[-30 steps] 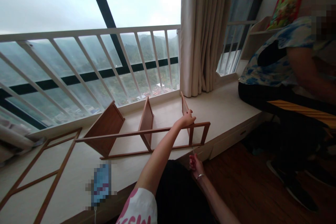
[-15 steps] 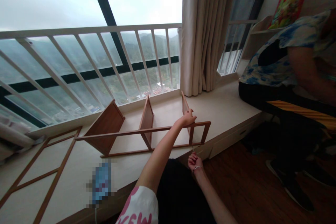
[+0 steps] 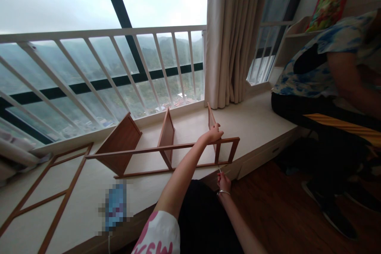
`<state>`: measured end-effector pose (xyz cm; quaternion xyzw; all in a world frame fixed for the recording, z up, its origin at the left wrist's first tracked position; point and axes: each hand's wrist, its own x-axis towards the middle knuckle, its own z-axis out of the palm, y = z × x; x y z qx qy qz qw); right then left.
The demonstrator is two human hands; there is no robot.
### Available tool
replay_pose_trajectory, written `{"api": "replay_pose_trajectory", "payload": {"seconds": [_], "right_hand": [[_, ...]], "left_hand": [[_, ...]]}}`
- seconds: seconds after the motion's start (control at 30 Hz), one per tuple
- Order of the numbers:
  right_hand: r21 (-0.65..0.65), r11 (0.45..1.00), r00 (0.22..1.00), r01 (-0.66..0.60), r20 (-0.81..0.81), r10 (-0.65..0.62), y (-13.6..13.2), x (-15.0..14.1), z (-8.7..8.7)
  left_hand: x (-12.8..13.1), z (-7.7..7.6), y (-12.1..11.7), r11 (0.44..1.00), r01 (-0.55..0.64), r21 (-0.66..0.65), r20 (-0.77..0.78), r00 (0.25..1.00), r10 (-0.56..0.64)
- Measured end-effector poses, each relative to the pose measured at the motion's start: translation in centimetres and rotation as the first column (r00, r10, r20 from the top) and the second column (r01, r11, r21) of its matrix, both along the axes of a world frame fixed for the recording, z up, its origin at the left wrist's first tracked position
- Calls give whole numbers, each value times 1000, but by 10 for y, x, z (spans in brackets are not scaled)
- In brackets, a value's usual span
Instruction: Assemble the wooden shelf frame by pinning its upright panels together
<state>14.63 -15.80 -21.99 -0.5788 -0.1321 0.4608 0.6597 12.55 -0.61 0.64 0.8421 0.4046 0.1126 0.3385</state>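
A brown wooden shelf frame lies on its side on the pale window bench, with three upright boards. My left hand reaches forward and is closed on the top edge of the rightmost shelf board. My right hand is lower, at the bench's front edge, pinched on a thin metal tool whose tip points up at the frame's lower rail.
A second wooden frame lies flat on the bench at the left. A blurred blue object lies near the bench's front. Another person sits at the right. A white railing and a curtain stand behind.
My right hand has shifted slightly up and towards the frame's lower rail with the thin tool. My left hand stays on the board.
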Motion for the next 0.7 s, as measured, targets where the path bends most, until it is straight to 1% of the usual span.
{"api": "replay_pose_trajectory", "payload": {"seconds": [0.07, 0.17, 0.33, 0.5, 0.6, 0.7], "right_hand": [[-21, 998, 998, 57, 5, -57, 0, 2, -4], [-36, 996, 997, 83, 12, -82, -1, 5, -9], [-55, 996, 997, 75, -27, -77, -1, 6, -13], [-62, 997, 992, 55, -107, -61, -4, 6, -15], [-71, 996, 988, 59, -141, -69, -16, 4, -18], [-92, 994, 985, 51, -160, -65, -40, 1, -23]], "left_hand": [[0, 1, 0, 1000, 2, -6, -4, 1000, -2], [0, 2, -1, 1000, 4, -20, -12, 1000, -4], [-2, 2, -2, 1000, 10, -23, -16, 1000, -10], [0, 2, -4, 999, -8, 34, -41, 999, 9], [1, 2, -5, 997, -22, 75, -65, 998, 27], [-1, 5, -8, 996, -3, 94, -78, 997, 10]]}}
